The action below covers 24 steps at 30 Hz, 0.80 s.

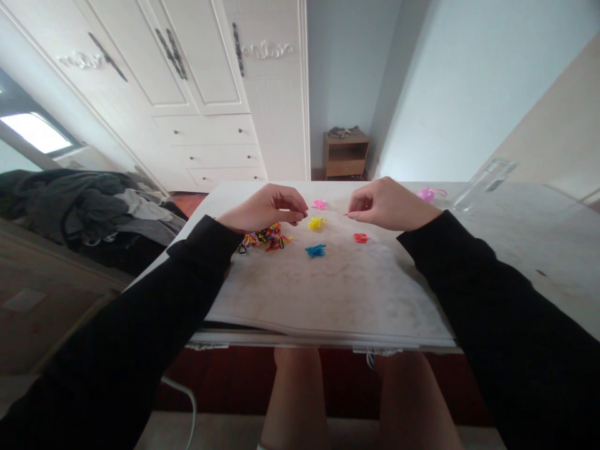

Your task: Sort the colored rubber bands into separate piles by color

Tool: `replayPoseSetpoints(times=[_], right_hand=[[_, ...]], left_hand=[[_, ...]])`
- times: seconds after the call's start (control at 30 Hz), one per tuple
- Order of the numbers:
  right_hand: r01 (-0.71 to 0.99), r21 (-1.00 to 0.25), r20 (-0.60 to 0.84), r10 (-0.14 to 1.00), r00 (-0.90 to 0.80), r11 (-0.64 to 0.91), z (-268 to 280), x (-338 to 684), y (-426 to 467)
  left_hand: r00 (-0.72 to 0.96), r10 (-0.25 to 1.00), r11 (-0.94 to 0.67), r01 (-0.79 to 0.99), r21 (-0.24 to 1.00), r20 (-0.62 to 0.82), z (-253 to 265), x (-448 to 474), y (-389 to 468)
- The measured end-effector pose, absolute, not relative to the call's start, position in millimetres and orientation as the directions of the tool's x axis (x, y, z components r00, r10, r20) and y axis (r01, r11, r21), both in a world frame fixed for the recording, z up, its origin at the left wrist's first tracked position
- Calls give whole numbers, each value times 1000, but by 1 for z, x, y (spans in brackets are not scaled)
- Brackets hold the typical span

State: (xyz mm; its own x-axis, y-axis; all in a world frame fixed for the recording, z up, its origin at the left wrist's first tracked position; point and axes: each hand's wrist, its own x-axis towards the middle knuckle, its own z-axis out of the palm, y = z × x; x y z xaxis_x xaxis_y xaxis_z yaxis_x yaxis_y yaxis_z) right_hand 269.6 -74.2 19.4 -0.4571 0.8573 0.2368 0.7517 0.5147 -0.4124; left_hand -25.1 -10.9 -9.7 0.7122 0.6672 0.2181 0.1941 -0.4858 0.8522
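Observation:
My left hand point(276, 207) is closed in a pinch above the mixed pile of small colored rubber bands point(266, 237). A tiny dark bit shows at its fingertips, too small to name. Across from it, my right hand point(387, 205) pinches what looks like a small red rubber band point(347, 214) between thumb and finger. Between and below the hands lie sorted little heaps: pink bands point(319, 204), yellow bands point(316, 224), blue bands point(315, 250) and red bands point(360, 238). The hands are apart from each other.
A white table point(319, 300) with a soft cover carries everything. Toward its back right are a pink object point(426, 195) and a clear glass or plastic container point(485, 184). Dark clothes point(94, 206) are heaped at the left. A wardrobe point(206, 56) and a small wooden cabinet point(347, 167) stand behind.

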Motion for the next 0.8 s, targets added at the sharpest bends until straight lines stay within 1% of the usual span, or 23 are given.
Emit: replayPoseSetpoints(times=[0.13,0.2,0.27,0.33,0.4,0.43,0.53,0.63,0.8], right_hand=[[746,-438,48,841,-538,502,24,282,-74],[751,-444,-23,832,-555,489,23,285,-74],[764,-438,-67,830,-553,474,22,286,-74],[775,-426,-80,834,-547,467,22,287,-74],[774,-408,-46,836,-547,484,22,286,-74],[769,-399,-7,837,-547,500,22,284,-74],[743,-383,162,832,-530,548,20,273,-76],[693,-398,304,800,-518,600,14,256,-79],[576,-446,433,728,-531,685,-1,227,-85]], left_hand=[[703,671,-494,187,849,236,-11,-25,-11],[702,670,-494,177,851,243,-11,-25,-11],[707,670,-469,168,867,226,-11,-24,-12],[714,671,-433,157,888,200,-10,-24,-13],[720,667,-417,146,897,192,-10,-23,-14],[723,663,-418,144,897,193,-9,-23,-15],[732,650,-438,145,887,202,-9,-21,-15],[731,648,-455,143,879,216,-10,-20,-15],[734,645,-457,146,878,213,-10,-19,-17]])
